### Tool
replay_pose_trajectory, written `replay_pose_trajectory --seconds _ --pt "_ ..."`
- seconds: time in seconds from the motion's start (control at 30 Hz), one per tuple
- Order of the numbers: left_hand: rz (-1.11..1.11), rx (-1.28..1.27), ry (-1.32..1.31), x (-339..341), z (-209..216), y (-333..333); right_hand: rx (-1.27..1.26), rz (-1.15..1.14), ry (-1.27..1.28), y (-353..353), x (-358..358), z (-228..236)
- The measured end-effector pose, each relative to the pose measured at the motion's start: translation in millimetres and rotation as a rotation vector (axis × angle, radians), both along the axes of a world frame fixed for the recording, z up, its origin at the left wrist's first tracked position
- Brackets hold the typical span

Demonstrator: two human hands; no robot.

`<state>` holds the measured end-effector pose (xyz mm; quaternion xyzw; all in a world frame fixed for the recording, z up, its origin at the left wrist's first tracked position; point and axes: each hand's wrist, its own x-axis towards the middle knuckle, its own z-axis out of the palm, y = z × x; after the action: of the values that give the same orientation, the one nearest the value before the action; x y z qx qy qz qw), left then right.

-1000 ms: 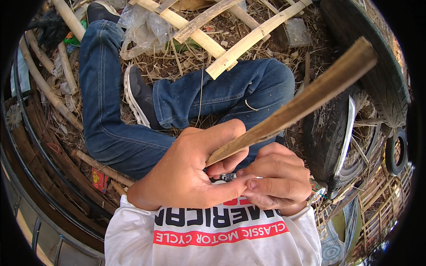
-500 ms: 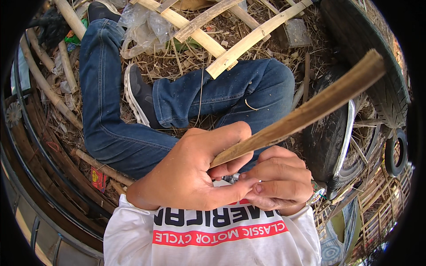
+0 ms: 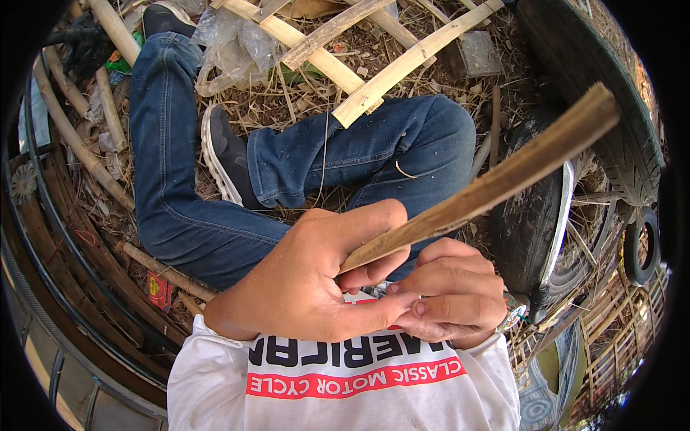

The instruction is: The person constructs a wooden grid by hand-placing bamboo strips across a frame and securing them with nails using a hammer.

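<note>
My left hand (image 3: 323,273) is closed around the lower end of a brown bamboo strip (image 3: 496,176). The strip slants up to the right, above my bent knee. Beside it my right hand (image 3: 456,291) is closed in a pinch, its fingertips meeting my left thumb in front of my shirt. A tiny shiny bit shows between the fingertips, too small to name; the rest is hidden by the fingers. Beyond my legs, a lattice of crossed pale bamboo strips (image 3: 413,68) has its near corner over my jeans (image 3: 402,154).
Black tyres (image 3: 611,93) stand at the right, near a black motorcycle wheel or seat-like part (image 3: 528,223). A bamboo slat panel (image 3: 625,337) is at the lower right. Crumpled clear plastic (image 3: 237,47) lies by my shoe (image 3: 226,154). Bamboo poles (image 3: 83,154) and a black metal frame (image 3: 54,190) line the left.
The far end of the bamboo strip has shifted very slightly left and down. Both hands keep nearly the same place and grip.
</note>
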<state>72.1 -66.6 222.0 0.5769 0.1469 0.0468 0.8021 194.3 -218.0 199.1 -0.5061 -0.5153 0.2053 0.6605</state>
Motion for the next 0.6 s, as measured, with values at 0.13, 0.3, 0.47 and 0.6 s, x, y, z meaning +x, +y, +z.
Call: replay_pose_trajectory --seconds 0.13,0.3,0.47,0.6 --pt "-0.004 -0.012 0.018 0.4 2.4 -0.4 -0.017 0.01 -0.009 -2.1 1.0 1.4" --pt "-0.055 -0.01 0.006 3.9 5.2 3.3 0.001 -0.004 -0.016 -1.9 -0.1 0.8" --pt "-0.005 -0.06 0.107 1.8 10.5 0.7 -0.018 0.019 -0.055 -0.4 2.4 1.2" --pt "0.044 -0.125 0.139 3.7 8.3 -4.0 -0.044 0.012 -0.072 -0.5 3.9 2.0"
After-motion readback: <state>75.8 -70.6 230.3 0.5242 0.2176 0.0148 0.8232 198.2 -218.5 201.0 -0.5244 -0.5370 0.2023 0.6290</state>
